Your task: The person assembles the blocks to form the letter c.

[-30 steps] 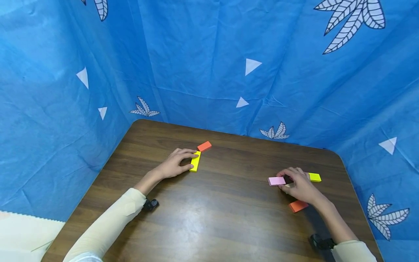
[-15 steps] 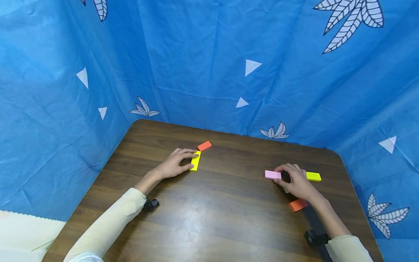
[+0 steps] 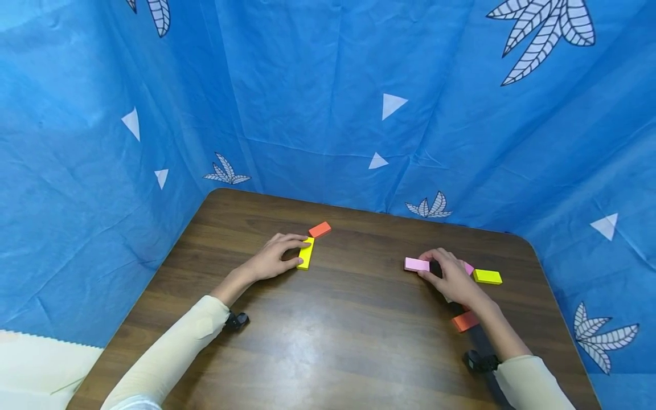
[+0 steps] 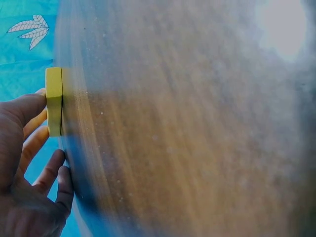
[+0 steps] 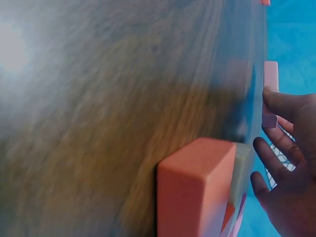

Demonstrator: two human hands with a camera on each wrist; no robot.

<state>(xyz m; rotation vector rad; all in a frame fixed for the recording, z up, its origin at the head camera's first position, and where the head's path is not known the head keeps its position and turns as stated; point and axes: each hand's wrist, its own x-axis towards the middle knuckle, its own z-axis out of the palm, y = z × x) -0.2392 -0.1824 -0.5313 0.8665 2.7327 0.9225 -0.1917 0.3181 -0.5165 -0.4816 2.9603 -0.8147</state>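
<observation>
My left hand (image 3: 274, 256) rests on the table's far left half and pinches a yellow block (image 3: 306, 254) between thumb and fingertips. The left wrist view shows that yellow block (image 4: 54, 101) on the wood, with the thumb at its near face. Over on the right, my right hand (image 3: 453, 279) holds a pink block (image 3: 417, 265) by one end, its other end pointing left. In the right wrist view the thumb lies across the pink block (image 5: 270, 74). Whether it touches the table cannot be told.
An orange block (image 3: 320, 229) lies just beyond the left hand's yellow one. Around my right hand are another yellow block (image 3: 488, 277), a partly covered pink block (image 3: 468, 267) and an orange block (image 3: 465, 321). A pale block (image 5: 239, 170) stands behind orange. Blue cloth (image 3: 307, 85) borders the table.
My right hand has moved left and away from me with the pink block, uncovering part of a second pink block. The left hand and its yellow block stay in place.
</observation>
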